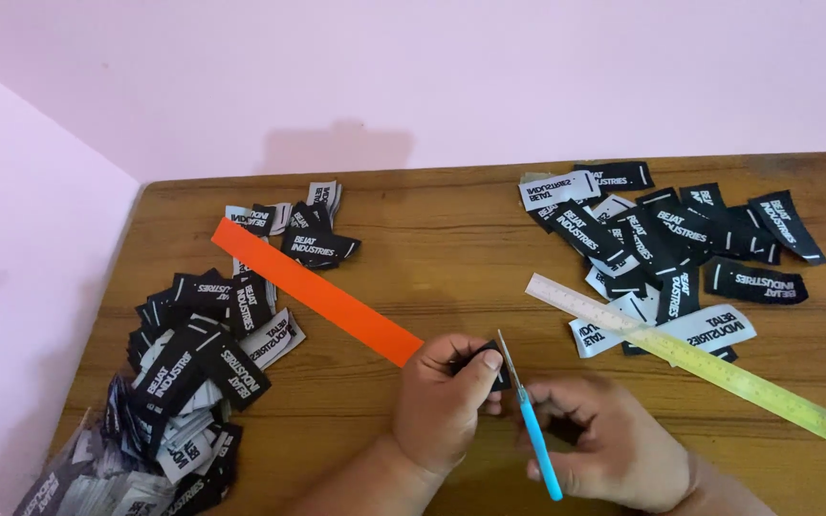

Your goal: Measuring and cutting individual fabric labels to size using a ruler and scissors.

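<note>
1. The right hand is closed around a blue-handled cutter. The tool's long axis runs from near the person up and slightly left, and its metal tip ends just beside the left thumb.
2. The left hand pinches a small black label between thumb and fingers. Most of the label is hidden, so its fold cannot be told. It lies just left of the tip, and the left hand is the nearer one to it.
3. An orange strip slants across the bench, its near end touching the left hand.
4. A steel ruler slants the other way on the right, well clear of the hands.
5. A heap of labels lies at the left.
6. Farther off, a smaller left pile and a right pile lie near the back edge.
</note>
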